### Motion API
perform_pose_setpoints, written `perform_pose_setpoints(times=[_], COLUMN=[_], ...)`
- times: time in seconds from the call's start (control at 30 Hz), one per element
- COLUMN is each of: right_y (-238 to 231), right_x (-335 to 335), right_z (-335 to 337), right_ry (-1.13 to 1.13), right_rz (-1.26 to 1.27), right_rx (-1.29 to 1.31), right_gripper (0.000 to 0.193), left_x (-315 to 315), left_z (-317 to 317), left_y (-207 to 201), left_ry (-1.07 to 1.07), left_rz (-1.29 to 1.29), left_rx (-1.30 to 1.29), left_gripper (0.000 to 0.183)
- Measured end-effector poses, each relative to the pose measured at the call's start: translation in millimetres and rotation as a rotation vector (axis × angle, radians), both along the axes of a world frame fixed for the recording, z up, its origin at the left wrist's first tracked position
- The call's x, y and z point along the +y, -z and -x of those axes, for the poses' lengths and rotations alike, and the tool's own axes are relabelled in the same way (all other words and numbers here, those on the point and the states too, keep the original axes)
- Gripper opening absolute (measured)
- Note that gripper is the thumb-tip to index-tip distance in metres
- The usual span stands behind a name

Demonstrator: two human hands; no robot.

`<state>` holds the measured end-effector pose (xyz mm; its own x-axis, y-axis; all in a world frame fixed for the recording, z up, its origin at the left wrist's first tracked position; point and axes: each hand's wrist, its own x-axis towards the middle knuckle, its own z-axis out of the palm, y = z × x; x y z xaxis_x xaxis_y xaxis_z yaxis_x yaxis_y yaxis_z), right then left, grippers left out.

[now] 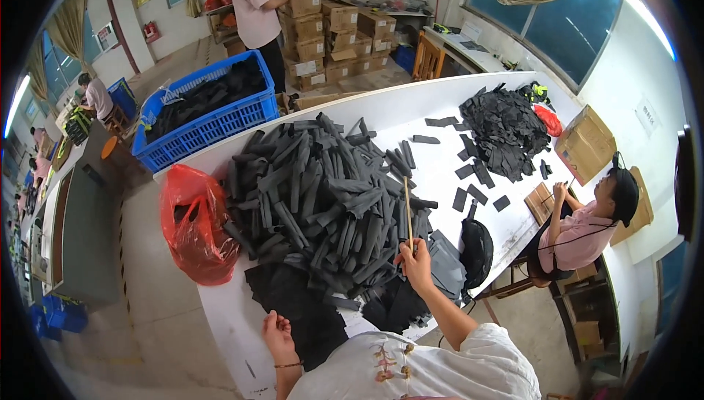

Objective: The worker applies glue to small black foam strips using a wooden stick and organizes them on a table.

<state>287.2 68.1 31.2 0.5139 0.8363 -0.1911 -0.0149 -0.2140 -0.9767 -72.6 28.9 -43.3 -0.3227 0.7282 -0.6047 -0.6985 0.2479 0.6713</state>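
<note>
The right hand [416,261] pinches a thin stick [408,206] near a heap of black rolls [315,195], seemingly done, on a white table [438,173]; the left hand [279,338] curls loosely, contents unclear, beside flat black sheets [304,316], apparently not yet rolled

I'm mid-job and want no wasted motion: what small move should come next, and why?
Probably reach the left hand to the flat black pieces beside it: it seems empty, while the right hand holds the thin stick.
</note>
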Motion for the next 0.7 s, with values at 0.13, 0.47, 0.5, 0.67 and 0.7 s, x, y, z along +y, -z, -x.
perform_pose_setpoints(times=[0.13,0.47,0.5,0.67,0.7], right_y=[11.3,26.9,26.9,26.2,32.1], right_x=[-21.7,-66.5,-68.8,-76.8,-77.4], right_z=[-0.8,13.3,14.6,27.7,31.0], right_ry=[-0.015,-0.119,-0.123,-0.157,-0.176], right_rz=[-0.027,0.008,0.021,0.034,0.035], right_rx=[0.045,0.04,0.033,0.095,0.052], right_gripper=[0.019,0.018,0.018,0.017,0.017], left_x=[-15.8,-54.0,-54.6,-53.0,-52.3], left_z=[-6.7,-12.4,-12.2,-9.7,-9.1], left_y=[1.3,6.6,7.6,12.1,12.9], left_ry=[-0.024,-0.013,-0.012,0.022,0.047], left_rz=[-0.006,0.03,0.03,0.011,0.013], left_rx=[0.016,-0.006,-0.006,-0.004,-0.004], left_gripper=[0.011,0.011,0.011,0.011,0.011])
